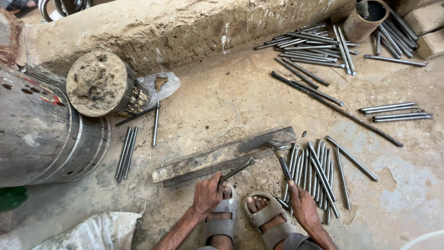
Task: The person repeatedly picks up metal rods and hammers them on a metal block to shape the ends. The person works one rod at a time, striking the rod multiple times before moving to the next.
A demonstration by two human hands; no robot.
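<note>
My left hand (208, 194) grips one short metal rod (237, 169), whose far end rests on a long flat steel bar (222, 155) lying on the concrete floor. My right hand (303, 203) holds a hammer (279, 155) by its handle, with the head touching the right part of the bar. Both hands sit just above my sandalled feet (245, 215). A heap of similar rods (319, 176) lies right of the hammer.
Further rods lie in piles at top right (319, 46), at right (395, 112) and at left (126, 152). A large metal drum (41, 134) and a mud-capped cylinder (99, 83) stand left. A rusty pipe (365, 18) and a low concrete wall (185, 28) lie behind. A white sack (92, 231) is at bottom left.
</note>
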